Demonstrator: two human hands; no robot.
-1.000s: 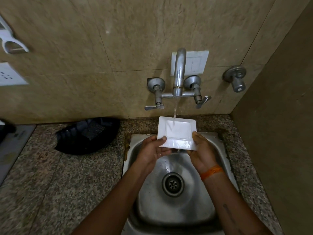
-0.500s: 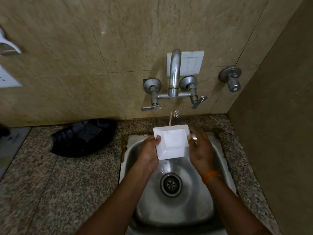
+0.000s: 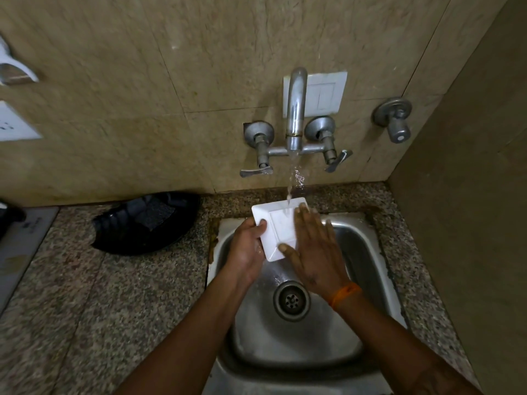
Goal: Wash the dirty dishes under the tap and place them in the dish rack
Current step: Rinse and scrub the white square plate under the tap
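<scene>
A small square white plate is held over the steel sink, under water running from the wall tap. My left hand grips the plate's left edge, thumb on its rim. My right hand lies flat on the plate's right half, fingers straight and spread, covering that side. The stream lands on the plate's far edge near my right fingertips.
A black dish rack with a dark sponge-like pad sits on the granite counter left of the sink. A side wall closes in the right. The drain is at the sink's centre. A second valve sticks out at the right.
My right hand has moved from the plate's right edge onto its top face, fingers now flat. The plate has turned slightly and stays under the stream.
</scene>
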